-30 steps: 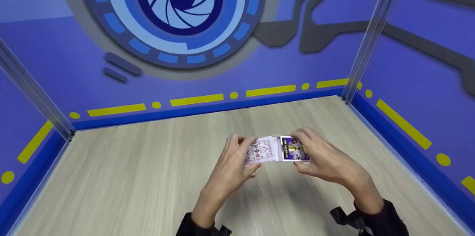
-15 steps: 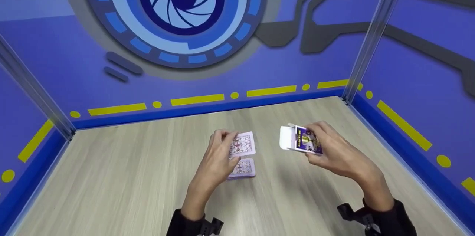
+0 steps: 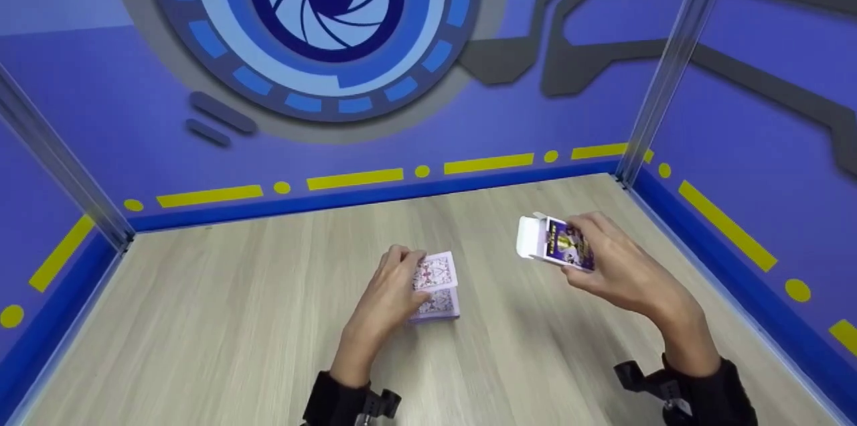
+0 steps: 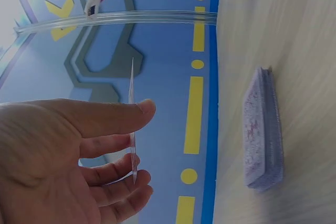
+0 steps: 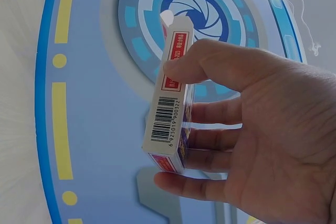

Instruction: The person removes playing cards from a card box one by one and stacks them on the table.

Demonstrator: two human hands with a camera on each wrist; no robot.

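My left hand pinches a thin playing card between thumb and fingers, its patterned back facing up. In the left wrist view the card appears edge-on, very thin. Below it a deck of playing cards lies on the table, squared up, with the same red-and-white backs; the held card overlaps it in the head view. To the right, my right hand grips the purple card box in the air. Its white flap stands open toward the left. A barcode shows on the box's narrow side.
A light wood-grain table lies under both hands. Blue printed panels wall it in at the back and sides, with clear corner posts. Black wrist straps with cameras sit on both wrists.
The card and box were together between my hands; they have come apart. The left hand brought the card left, then lower over the deck, while the right hand moved the box right and up.
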